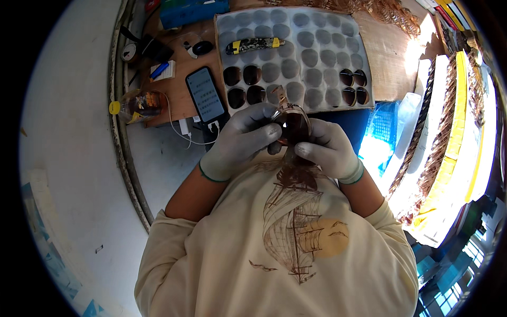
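Observation:
Both my hands wear pale grey gloves with green cuffs, and they hold a pair of sunglasses in front of my chest. The sunglasses have a thin metallic frame and dark brown lenses. My left hand pinches the frame at its left side, fingers curled. On the other side, my right hand grips the rim with thumb and fingers. Just beyond lies a white lens tray with rows of round wells. Dark lenses sit in its near left corner, and more dark lenses in its near right corner.
A long mottled tool with yellow bands lies across the tray. Left of it are a lit phone on a cable, a black mouse-shaped object and a yellow-capped bottle. At right stand a blue basket and stacked frame parts.

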`<state>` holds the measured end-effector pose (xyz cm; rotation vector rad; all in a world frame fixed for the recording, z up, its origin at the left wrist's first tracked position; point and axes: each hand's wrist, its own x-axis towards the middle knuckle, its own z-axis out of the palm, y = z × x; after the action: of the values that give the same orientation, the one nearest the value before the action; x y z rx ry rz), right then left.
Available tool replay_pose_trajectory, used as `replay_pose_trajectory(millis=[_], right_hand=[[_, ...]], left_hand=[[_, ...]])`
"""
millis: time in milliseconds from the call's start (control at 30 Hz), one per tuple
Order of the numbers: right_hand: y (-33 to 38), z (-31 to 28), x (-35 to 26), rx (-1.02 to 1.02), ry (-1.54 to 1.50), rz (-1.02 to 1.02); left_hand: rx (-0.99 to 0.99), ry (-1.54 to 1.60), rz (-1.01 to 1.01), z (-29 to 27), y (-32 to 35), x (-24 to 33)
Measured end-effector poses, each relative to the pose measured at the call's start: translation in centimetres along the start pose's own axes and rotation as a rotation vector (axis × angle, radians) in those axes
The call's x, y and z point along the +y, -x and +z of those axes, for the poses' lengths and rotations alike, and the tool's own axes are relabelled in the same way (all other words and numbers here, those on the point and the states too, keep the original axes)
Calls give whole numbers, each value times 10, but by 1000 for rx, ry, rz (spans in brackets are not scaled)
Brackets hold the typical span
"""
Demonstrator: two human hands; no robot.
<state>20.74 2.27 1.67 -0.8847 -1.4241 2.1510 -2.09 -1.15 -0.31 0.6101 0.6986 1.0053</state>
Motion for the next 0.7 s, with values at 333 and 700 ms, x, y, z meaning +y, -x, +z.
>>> replay_pose_trajectory(millis=[333,700], right_hand=[[7,-1,1,183,5,84],[9,-5,-4,130,10,101]], left_hand=[[73,-208,67,14,-6,1],[34,-274,21,7,-3,-3]])
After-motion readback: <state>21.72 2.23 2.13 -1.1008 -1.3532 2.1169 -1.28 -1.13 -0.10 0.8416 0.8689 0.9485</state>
